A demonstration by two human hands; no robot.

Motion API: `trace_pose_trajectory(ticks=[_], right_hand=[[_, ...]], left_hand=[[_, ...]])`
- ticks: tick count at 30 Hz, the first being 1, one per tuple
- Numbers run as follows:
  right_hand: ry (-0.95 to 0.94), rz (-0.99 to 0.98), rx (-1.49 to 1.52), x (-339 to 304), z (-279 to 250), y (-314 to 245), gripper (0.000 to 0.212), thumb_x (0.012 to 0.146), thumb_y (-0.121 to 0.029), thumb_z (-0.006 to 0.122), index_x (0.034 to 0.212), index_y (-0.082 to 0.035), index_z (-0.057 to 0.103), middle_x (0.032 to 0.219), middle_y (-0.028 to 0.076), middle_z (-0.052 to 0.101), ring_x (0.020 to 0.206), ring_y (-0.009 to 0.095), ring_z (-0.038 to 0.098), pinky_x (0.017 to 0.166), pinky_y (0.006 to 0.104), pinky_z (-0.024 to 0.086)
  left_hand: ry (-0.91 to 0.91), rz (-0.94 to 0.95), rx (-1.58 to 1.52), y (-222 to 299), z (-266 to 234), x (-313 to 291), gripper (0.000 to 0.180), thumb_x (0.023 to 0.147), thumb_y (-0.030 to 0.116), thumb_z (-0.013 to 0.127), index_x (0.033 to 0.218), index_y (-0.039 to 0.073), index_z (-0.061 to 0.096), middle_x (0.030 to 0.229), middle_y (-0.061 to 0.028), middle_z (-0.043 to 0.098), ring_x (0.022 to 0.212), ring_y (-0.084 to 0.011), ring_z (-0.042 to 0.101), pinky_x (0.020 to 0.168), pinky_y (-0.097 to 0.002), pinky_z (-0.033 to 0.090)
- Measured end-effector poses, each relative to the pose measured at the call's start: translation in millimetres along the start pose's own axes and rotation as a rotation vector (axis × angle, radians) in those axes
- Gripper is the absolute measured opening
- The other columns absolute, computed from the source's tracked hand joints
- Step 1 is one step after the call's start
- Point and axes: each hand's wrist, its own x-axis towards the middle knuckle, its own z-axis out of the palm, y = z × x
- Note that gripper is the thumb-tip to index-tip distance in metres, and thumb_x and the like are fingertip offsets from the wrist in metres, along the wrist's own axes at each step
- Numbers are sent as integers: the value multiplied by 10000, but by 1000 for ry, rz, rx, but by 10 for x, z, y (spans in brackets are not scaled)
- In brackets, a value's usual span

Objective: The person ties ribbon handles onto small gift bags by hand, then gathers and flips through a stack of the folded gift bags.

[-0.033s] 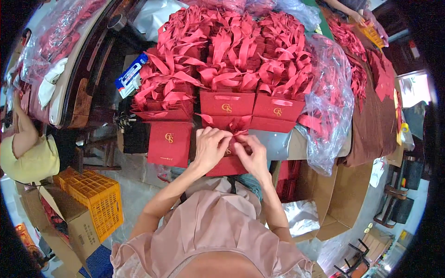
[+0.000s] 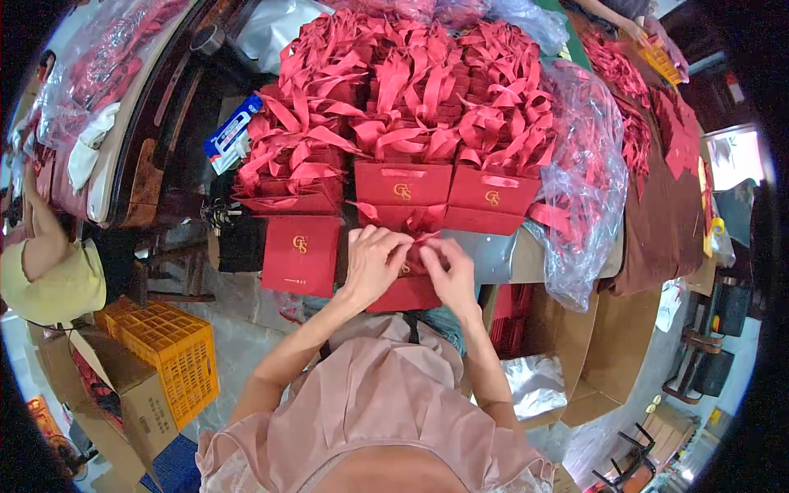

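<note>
A red paper gift bag (image 2: pixel 408 296) lies before me at the table's near edge, with red ribbon (image 2: pixel 423 238) at its top. My left hand (image 2: pixel 376 256) is pinched on the ribbon from the left. Opposite it, my right hand (image 2: pixel 446 267) has its thumb and fingers closed at the same ribbon; the fingertips partly hide the knot or loop. Just left of my hands is another red bag (image 2: pixel 301 256) with a gold mark, lying flat. Behind them, red bags (image 2: pixel 403 182) with ribbon handles stand packed in rows.
Clear plastic wrapping (image 2: pixel 579 189) lies right of the rows. A blue and white box (image 2: pixel 233 134) sits at their left. Below the table's right side is an open cardboard box (image 2: pixel 592 353). A yellow crate (image 2: pixel 168 353) stands lower left, near a person in yellow (image 2: pixel 53 275).
My right hand has shifted very slightly at the ribbon, its fingers a little nearer together. Everything else looks the same.
</note>
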Motion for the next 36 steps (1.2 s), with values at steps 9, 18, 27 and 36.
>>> trace_pose_trajectory(ticks=[9, 18, 27, 36], right_hand=[[59, 29, 28, 84, 48, 96, 167, 946, -138, 652, 1044, -19, 716, 932, 145, 711, 765, 199, 679, 699, 312, 517], [-16, -188, -182, -59, 132, -174, 129, 886, -112, 728, 963, -17, 688, 814, 123, 706, 716, 196, 687, 652, 317, 536], [55, -145, -382, -28, 375, 41, 126, 836, -158, 716, 836, -39, 674, 723, 129, 691, 651, 285, 659, 661, 408, 520], [73, -21, -252, -27, 393, -25, 155, 801, -189, 730, 781, -48, 671, 671, 116, 682, 625, 290, 667, 649, 419, 523]], left_hand=[[49, 57, 60, 20, -125, -163, 190, 807, 166, 739, 986, 122, 691, 982, -46, 630, 912, -270, 573, 770, -416, 424], [-126, -94, 195, -193, -196, -225, 426, 788, 170, 766, 1166, 85, 588, 1123, -126, 561, 975, -339, 578, 821, -447, 497], [-62, -54, 106, -125, -149, -165, 387, 781, 129, 761, 1131, 94, 599, 1114, -113, 547, 1013, -336, 582, 822, -448, 518], [-104, 4, 121, -54, -184, -74, 234, 814, 74, 693, 1028, 78, 597, 986, -105, 587, 914, -323, 566, 771, -436, 511]])
